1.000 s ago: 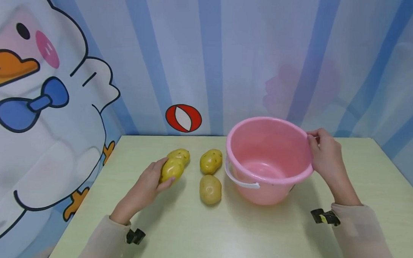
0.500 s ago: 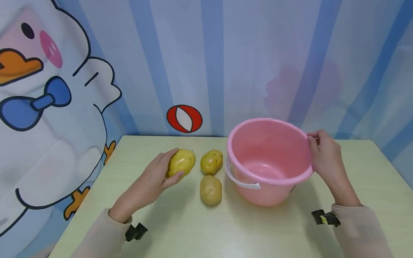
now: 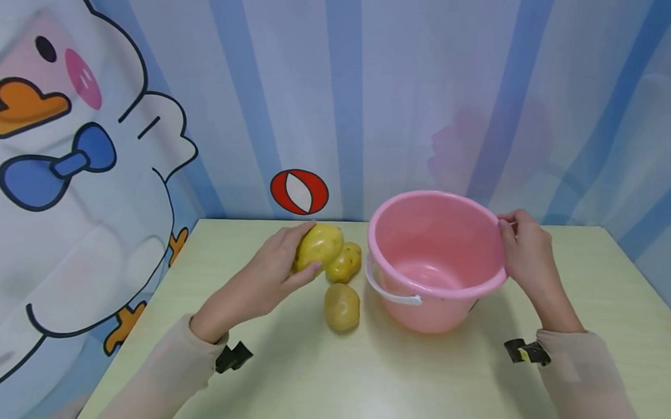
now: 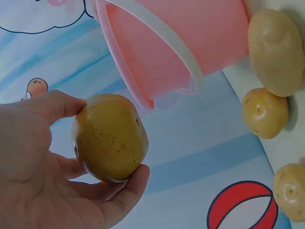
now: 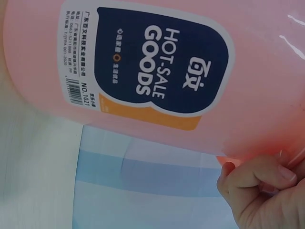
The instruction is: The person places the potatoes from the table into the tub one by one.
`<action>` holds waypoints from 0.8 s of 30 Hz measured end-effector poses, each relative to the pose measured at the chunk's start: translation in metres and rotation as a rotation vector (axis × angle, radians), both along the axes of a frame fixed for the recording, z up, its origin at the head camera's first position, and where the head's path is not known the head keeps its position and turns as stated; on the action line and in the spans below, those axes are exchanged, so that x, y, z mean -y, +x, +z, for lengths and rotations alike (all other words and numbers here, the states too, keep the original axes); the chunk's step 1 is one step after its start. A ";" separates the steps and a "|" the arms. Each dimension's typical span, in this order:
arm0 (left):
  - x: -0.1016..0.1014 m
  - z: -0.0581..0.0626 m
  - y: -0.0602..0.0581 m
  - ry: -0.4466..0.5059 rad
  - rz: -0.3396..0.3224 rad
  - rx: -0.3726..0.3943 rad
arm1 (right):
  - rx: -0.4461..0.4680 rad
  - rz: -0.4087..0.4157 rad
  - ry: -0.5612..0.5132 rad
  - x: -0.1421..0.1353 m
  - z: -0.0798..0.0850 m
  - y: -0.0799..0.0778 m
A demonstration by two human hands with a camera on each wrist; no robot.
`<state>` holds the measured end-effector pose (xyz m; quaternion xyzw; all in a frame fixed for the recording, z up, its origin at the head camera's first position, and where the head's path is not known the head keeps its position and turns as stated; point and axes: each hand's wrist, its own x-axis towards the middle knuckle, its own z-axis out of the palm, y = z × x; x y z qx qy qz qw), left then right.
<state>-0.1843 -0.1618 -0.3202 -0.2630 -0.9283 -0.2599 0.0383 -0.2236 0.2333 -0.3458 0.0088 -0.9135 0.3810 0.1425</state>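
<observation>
My left hand (image 3: 267,272) holds a yellow potato (image 3: 320,246), clear of the table. Thumb and fingertips wrap the potato (image 4: 112,138) in the left wrist view. Right beside it, a spotted potato (image 3: 346,264) lies on the table, with a paler potato (image 3: 342,308) nearer me. Another potato (image 4: 290,191) shows at the lower right of the left wrist view, but the held one and my hand hide it in the head view. My right hand (image 3: 528,256) pinches the right rim of a pink bucket (image 3: 429,311), which stands upright with nothing inside.
The bucket's white handle (image 3: 390,294) hangs down on its left side. A dark label (image 5: 164,62) is stuck on the bucket's outer wall. Behind the pale table (image 3: 396,384) rises a blue striped backdrop (image 3: 295,97) with a cartoon duck.
My left hand has lifted the potato off the table and carried it up and to the right, toward the bucket. My right hand has stayed on the bucket's rim.
</observation>
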 end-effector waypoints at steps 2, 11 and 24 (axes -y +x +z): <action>-0.004 0.002 0.000 -0.003 -0.007 0.007 | 0.003 -0.001 -0.002 0.000 0.000 0.000; -0.018 0.010 -0.002 0.021 -0.064 -0.043 | -0.001 0.001 -0.010 0.000 -0.001 -0.001; -0.038 0.022 -0.004 0.036 -0.099 -0.039 | -0.013 -0.005 -0.001 0.000 -0.001 -0.003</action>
